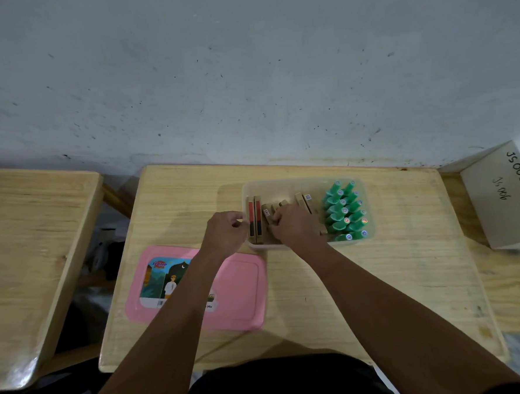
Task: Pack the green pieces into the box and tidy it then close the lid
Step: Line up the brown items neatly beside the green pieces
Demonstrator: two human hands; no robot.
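Observation:
A clear plastic box (308, 182) stands at the far middle of the wooden table. Several green pieces (345, 214) with round stickers on their ends lie packed in two rows in its right part. Wooden blocks (306, 201) fill the middle, and two flat wooden blocks with red stripes (254, 220) stand at its left wall. My left hand (224, 233) grips the box's left rim with fingers curled. My right hand (292, 225) is inside the box, fingers closed on the wooden blocks. The pink lid (243, 289) lies flat on the table to the near left, partly under my left forearm.
A second wooden table (27, 241) stands to the left across a gap. A white cardboard box (505, 197) with handwriting sits at the right edge. A grey wall runs directly behind the table.

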